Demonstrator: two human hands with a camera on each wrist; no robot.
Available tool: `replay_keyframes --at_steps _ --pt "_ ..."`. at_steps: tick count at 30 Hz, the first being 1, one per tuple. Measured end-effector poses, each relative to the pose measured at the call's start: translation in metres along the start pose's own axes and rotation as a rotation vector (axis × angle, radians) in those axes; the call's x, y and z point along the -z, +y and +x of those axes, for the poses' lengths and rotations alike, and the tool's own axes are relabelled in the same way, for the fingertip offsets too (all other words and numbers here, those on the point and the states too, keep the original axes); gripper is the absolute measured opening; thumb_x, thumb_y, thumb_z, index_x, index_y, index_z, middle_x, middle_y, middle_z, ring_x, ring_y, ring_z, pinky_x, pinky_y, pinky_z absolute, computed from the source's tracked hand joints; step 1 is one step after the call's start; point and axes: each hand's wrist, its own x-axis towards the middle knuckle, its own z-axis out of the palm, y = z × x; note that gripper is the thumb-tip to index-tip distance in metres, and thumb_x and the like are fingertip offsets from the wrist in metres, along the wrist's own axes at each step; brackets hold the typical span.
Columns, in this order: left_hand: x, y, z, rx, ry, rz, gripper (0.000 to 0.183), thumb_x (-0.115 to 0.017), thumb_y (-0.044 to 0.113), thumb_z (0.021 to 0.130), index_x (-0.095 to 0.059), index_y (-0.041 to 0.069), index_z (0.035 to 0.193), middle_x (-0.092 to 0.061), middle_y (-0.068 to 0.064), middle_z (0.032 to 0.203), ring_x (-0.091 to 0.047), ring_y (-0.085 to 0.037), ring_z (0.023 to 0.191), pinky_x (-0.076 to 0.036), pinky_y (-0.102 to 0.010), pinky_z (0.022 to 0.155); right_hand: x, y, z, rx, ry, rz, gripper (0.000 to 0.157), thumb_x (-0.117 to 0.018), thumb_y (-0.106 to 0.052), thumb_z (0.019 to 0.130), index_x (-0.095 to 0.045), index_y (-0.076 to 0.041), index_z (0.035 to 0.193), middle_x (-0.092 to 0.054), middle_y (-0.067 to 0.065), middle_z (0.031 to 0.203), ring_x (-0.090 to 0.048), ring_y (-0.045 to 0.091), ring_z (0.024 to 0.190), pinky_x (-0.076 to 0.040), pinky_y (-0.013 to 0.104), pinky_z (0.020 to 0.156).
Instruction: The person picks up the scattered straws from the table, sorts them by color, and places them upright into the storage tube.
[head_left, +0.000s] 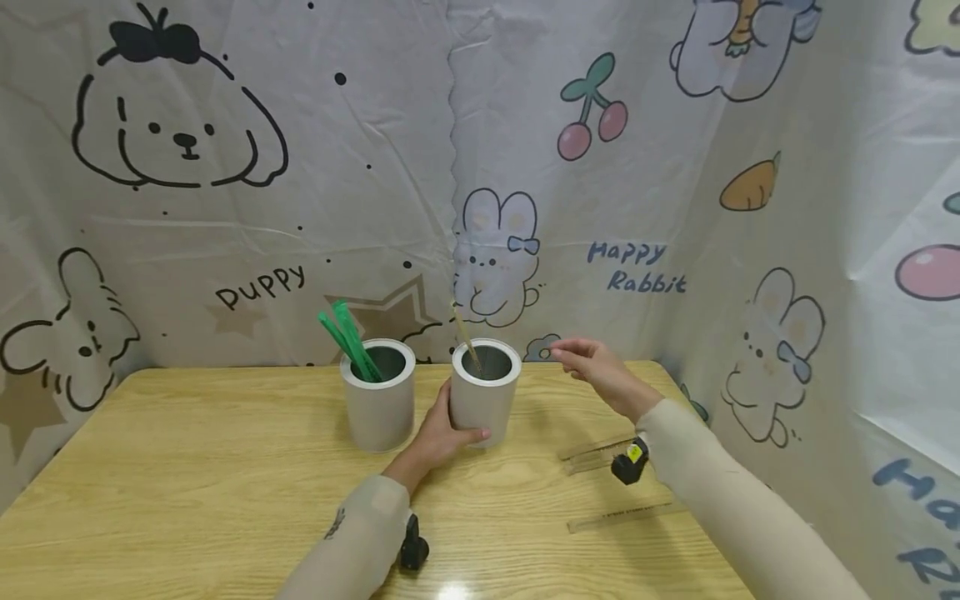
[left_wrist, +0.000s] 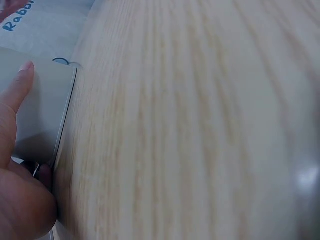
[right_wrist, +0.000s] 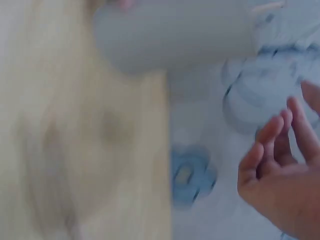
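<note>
My left hand (head_left: pixel 435 433) grips a white cylindrical cup (head_left: pixel 487 408) low on its side, thumb across the front. In the left wrist view the thumb lies along the cup's wall (left_wrist: pixel 45 110). A thin, clear yellowish strip (head_left: pixel 465 337) leans inside this cup and sticks up past the rim. To the right of the cup, my right hand (head_left: pixel 603 377) is raised above the table with fingers loosely bent. Nothing shows between those fingers (right_wrist: pixel 270 130) in the right wrist view. A matching white cup (head_left: pixel 380 421) on the left holds green strips (head_left: pixel 350 343).
Clear rulers (head_left: pixel 618 517) lie on the wooden table (head_left: pixel 225 467) at the right, beneath my right forearm. A printed cloth (head_left: pixel 360 208) hangs right behind the table's back edge and along its right side.
</note>
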Motion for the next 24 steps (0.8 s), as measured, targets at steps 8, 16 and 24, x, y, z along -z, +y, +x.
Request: replay_keyframes --at_steps 8,16,24 --pt "0.000 -0.001 0.000 -0.006 0.001 0.006 0.111 -0.088 0.014 0.079 -0.014 0.012 0.162 -0.030 -0.018 0.165 -0.033 -0.041 0.150 -0.024 -0.059 0.124 0.046 0.085 -0.032 0.017 -0.105 -0.318 0.032 -0.066 -0.017 0.099 -0.068 0.005 0.122 -0.068 0.022 0.120 -0.062 0.020 0.094 -0.055 0.040 0.084" --pt "0.000 -0.001 -0.001 -0.012 -0.006 -0.003 0.111 -0.087 0.011 0.079 -0.014 0.012 0.162 -0.030 -0.018 0.165 -0.033 -0.042 0.149 -0.024 -0.059 0.124 0.052 0.113 -0.039 0.063 -0.147 -0.439 0.014 -0.074 -0.004 0.089 -0.075 0.006 0.099 -0.072 0.015 0.091 -0.054 0.008 0.075 -0.047 0.021 0.065" --pt "0.000 -0.001 -0.001 -0.015 -0.002 -0.002 0.111 -0.087 0.012 0.079 -0.014 0.012 0.162 -0.030 -0.017 0.164 -0.033 -0.040 0.150 -0.024 -0.058 0.124 0.051 0.109 -0.034 0.081 -0.199 -0.454 0.007 -0.073 0.001 0.088 -0.073 0.007 0.090 -0.069 0.010 0.078 -0.050 0.007 0.069 -0.044 0.020 0.061"
